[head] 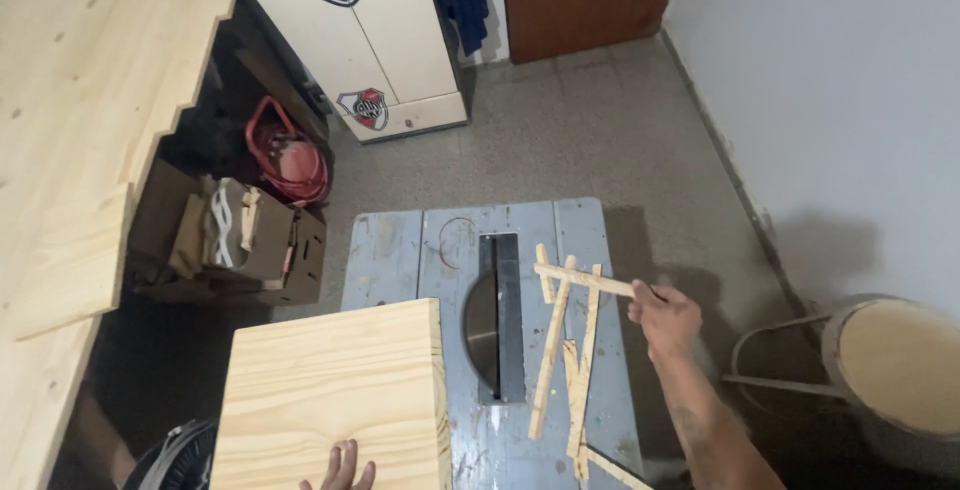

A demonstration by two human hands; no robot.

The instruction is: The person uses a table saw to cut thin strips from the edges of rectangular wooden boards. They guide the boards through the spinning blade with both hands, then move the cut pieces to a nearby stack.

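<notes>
Right hand (665, 317) pinching end of thin wood strip (585, 281), fingers closed on it, over right side of grey-blue saw table (385, 255). Left hand (340, 467) flat, fingers spread, resting on near edge of pine panel (330, 390); gripping nothing. Panel covering left-front part of table, right edge just beside circular blade (483, 330) in its slot. Held strip lying crosswise atop loose pile of offcut strips (565, 360), right of blade, between blade and right hand. Large pine boards (70, 150) at far left, cardboard box (250, 240) and red hose coil (290, 160) on floor beyond. Round wooden stool (895, 365) well right of table, near wall.
</notes>
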